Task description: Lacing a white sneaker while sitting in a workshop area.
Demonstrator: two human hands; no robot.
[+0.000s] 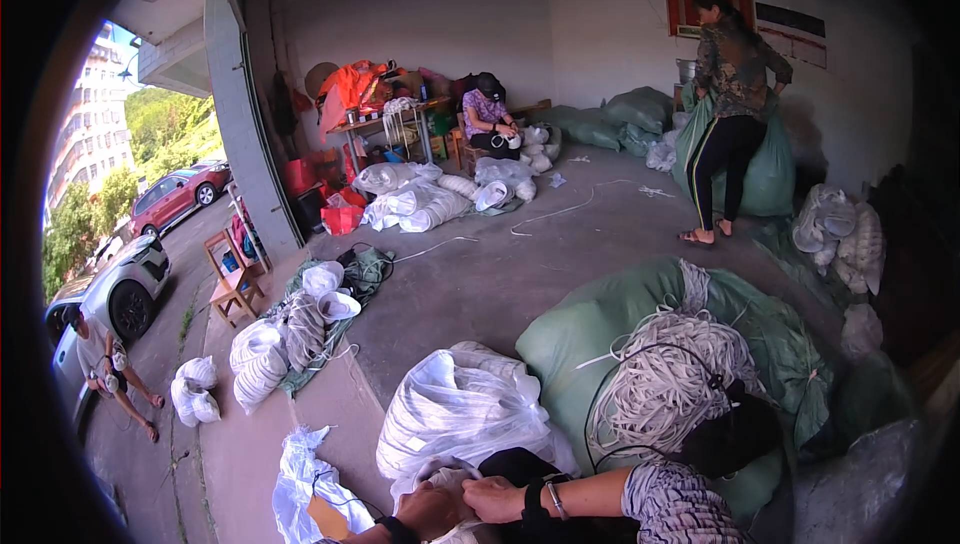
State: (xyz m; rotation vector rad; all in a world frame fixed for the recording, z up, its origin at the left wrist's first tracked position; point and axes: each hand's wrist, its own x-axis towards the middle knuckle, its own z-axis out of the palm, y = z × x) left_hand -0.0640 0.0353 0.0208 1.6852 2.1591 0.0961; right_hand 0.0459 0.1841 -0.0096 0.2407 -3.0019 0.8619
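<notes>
At the lower middle, my left hand [432, 509] and my right hand [495, 497] are close together, fingers closed on a whitish cloth piece [440, 470]. My fingers partly cover it, so its exact kind cannot be made out. Just beyond stands a thin white plastic bag [460, 414] filled with stacked pale, ribbed items. A large heap of flat off-white strips [680, 379] lies to the right on a bulging green sack [570, 344]. A black cord runs across the strips. Left of my hands is a crumpled white plastic bag [305, 484] with a brown patch.
A standing person [740, 94] grips a tall green sack [765, 179] at the back right. Another person [487, 114] sits by a cluttered table [390, 119]; a third [105, 364] sits near parked cars. White bundles [300, 329] and a wooden chair [232, 279] stand at left.
</notes>
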